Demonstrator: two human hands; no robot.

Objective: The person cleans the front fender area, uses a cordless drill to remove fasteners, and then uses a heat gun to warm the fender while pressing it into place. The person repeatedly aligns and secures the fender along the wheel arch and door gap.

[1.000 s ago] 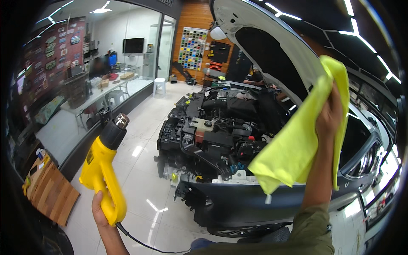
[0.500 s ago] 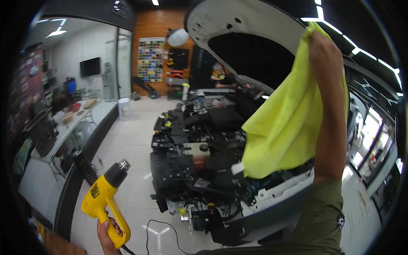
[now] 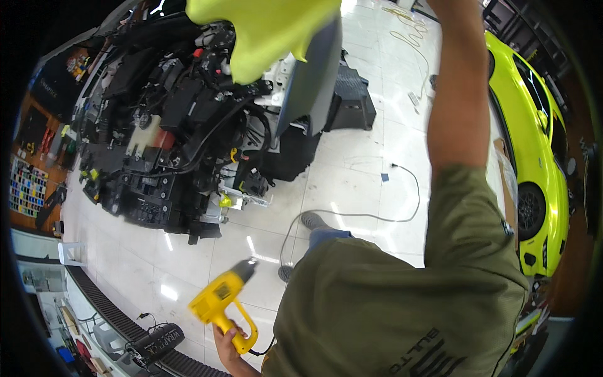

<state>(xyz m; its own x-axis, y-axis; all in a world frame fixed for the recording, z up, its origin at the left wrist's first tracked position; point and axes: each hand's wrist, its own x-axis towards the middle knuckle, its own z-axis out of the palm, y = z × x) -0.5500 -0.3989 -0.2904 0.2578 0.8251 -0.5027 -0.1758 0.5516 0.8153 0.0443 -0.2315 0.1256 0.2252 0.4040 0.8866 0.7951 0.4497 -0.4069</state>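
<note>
My left hand (image 3: 225, 342) is wrapped round the handle of a yellow heat gun (image 3: 212, 300) with a black front end. Its nozzle points up and to the right over the tiled floor, and a dark cord leaves the bottom of the handle. At the top edge hangs a yellow-green cloth (image 3: 267, 34), partly cut off, in front of the exposed engine bay (image 3: 182, 107) of a car. My right forearm (image 3: 461, 100) reaches up out of the picture, so my right hand is out of sight.
A cord (image 3: 370, 217) with a plug loops across the floor by my feet. A black angular part (image 3: 352, 100) sits beside the car's grey fender (image 3: 312, 75). On the right stands a bright yellow-green car (image 3: 534, 151). A white stool (image 3: 72, 252) is at the left.
My view has swung right and down, so the engine bay appears further left. The cloth, earlier seen in my raised right hand, is now mostly past the top edge. The heat gun remains in my left hand.
</note>
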